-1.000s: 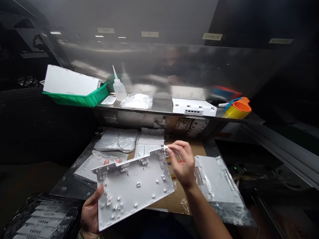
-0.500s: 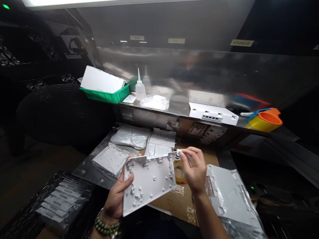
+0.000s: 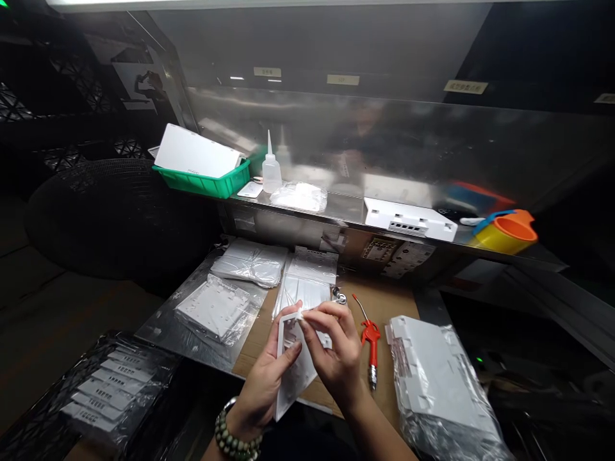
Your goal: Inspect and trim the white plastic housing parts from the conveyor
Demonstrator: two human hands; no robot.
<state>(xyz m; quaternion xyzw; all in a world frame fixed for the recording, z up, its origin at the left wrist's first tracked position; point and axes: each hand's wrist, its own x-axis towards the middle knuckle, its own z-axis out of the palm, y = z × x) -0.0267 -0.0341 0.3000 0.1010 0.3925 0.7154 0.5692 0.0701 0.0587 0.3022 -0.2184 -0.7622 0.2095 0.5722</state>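
The left hand (image 3: 264,384) grips a white plastic panel (image 3: 295,384) from its left side. The thumb is pressed on the near face and the fingers are closed behind it. The panel is held above the tabletop (image 3: 394,304), nearly upright and turned almost edge-on to the camera. The right hand (image 3: 336,362) touches the panel from the right. Its thumb and forefinger pinch the upper corner of the panel and the other fingers are curled. A bead bracelet (image 3: 235,438) sits on the left wrist.

Just right of the right hand, a red air blow gun (image 3: 369,336) lies on the tabletop with its nozzle pointing away. Further right lies a bagged white housing (image 3: 432,378). Ahead of both hands lie bagged panels (image 3: 252,262), and one more bagged panel (image 3: 214,307) lies ahead and left of the left hand. Well left of the left hand is a black tray (image 3: 96,390) holding bagged parts.

On the shelf (image 3: 346,208) beyond the hands stand a green bin (image 3: 204,182), a squeeze bottle (image 3: 270,173) and a white housing with ports (image 3: 408,221).
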